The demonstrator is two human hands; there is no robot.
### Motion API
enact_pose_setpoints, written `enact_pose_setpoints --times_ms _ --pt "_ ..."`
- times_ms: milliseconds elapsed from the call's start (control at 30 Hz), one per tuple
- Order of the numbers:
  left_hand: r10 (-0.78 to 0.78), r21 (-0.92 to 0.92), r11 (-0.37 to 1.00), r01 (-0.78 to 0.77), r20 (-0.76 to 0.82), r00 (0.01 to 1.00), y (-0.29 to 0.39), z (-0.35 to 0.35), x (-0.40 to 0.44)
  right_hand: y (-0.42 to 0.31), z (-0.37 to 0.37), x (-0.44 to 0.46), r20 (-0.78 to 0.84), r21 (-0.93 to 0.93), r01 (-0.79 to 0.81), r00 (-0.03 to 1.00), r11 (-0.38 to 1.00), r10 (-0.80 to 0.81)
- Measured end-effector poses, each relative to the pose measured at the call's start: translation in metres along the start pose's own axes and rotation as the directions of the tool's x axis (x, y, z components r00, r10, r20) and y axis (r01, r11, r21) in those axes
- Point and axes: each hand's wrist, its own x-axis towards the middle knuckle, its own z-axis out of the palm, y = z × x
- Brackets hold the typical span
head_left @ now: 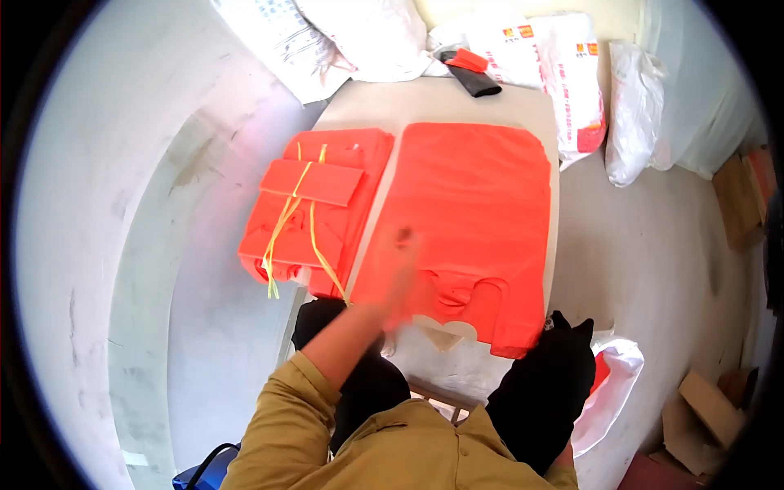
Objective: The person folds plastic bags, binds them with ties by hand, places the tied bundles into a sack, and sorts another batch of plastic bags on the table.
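Note:
Over the lower left part of a flat stack of red bags (482, 196) is my left hand (400, 273), smeared by motion, so its fingers cannot be made out. The stack lies on a pale table (367, 102), with handle-like cut-outs at its near edge. To its left sits a bundle of folded red bags (327, 220) tied with yellow string (286, 214). My right hand is hidden; only part of that forearm shows low beside my right leg.
White sacks (376, 37) and printed white bags (563, 82) stand behind the table. A dark and red item (475, 73) lies at its far edge. An open white sack (616, 384) is at the right, with cardboard (710, 408) beyond. A blue object (208, 469) is lower left.

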Motion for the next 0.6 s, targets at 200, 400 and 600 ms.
enact_pose_setpoints --times_ms 200,400,600 --pt "-0.497 -0.672 0.68 0.293 -0.128 0.858 -0.124 -0.117 0.137 -0.056 0.015 -0.006 0.044 -0.018 0.054 0.998 0.998 -0.053" --pt "-0.612 -0.88 0.399 0.258 -0.046 0.79 -0.147 -0.138 0.187 -0.08 0.019 -0.01 0.066 -0.057 0.028 0.998 0.998 -0.024" --pt "-0.681 -0.84 0.479 0.253 -0.174 0.712 -0.14 -0.131 0.208 -0.085 0.021 -0.01 0.081 -0.084 -0.008 0.997 0.996 0.015"
